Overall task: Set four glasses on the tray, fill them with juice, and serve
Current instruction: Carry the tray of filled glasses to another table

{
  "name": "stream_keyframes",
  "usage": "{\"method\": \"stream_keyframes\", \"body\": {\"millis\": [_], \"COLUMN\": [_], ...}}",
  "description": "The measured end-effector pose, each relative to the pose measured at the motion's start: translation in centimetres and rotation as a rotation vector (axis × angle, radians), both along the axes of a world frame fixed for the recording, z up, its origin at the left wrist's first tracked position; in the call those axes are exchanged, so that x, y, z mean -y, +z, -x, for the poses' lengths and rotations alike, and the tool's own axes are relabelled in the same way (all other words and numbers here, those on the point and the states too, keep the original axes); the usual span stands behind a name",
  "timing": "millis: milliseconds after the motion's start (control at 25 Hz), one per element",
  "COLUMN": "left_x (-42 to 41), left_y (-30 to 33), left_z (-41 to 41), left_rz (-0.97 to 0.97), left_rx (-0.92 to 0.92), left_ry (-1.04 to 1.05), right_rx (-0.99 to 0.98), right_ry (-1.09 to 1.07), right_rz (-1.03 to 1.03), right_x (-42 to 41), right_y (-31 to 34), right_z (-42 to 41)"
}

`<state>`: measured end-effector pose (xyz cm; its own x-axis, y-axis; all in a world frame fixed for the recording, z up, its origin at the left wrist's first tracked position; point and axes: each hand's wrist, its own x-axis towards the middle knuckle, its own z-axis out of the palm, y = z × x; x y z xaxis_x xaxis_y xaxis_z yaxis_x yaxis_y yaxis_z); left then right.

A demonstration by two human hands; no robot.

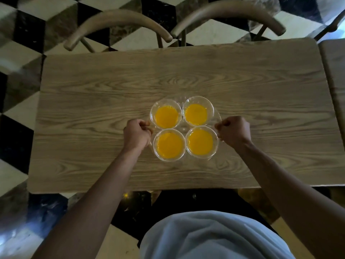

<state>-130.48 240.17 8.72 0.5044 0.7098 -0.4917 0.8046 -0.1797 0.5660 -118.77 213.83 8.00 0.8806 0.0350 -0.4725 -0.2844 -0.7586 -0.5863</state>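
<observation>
Several clear glasses of orange juice stand in a two-by-two square on a clear round tray (218,112) over the middle of the wooden table (112,94). The far pair are the far-left glass (166,114) and far-right glass (197,111); the near pair are the near-left glass (169,145) and near-right glass (201,142). My left hand (137,134) is closed on the tray's left edge. My right hand (234,132) is closed on its right edge. Whether the tray rests on the table or hangs just above it I cannot tell.
Two wooden chairs with curved backs, one (119,25) at the far left and one (229,15) at the far right, stand at the table's far edge. Another wooden table (334,75) adjoins on the right. The floor is black, white and grey tiles.
</observation>
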Motion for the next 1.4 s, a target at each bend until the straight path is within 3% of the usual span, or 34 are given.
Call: {"method": "stream_keyframes", "body": {"millis": [400, 960, 1400], "left_x": [-0.7, -6.0, -6.7], "left_y": [-0.8, -1.7, -3.4], "left_z": [-0.5, -3.8, -6.5], "left_rz": [-0.050, 0.004, 0.039], "left_rx": [-0.005, 0.004, -0.029], "left_ry": [0.005, -0.186, -0.172], "right_rx": [0.000, 0.018, 0.008], "right_ry": [0.050, -0.135, -0.130], "right_rz": [-0.023, 0.047, 0.085], "right_x": [-1.5, -5.3, -6.2], "right_y": [-1.0, -1.8, -3.7], "right_z": [-1.5, -0.1, -2.6]}}
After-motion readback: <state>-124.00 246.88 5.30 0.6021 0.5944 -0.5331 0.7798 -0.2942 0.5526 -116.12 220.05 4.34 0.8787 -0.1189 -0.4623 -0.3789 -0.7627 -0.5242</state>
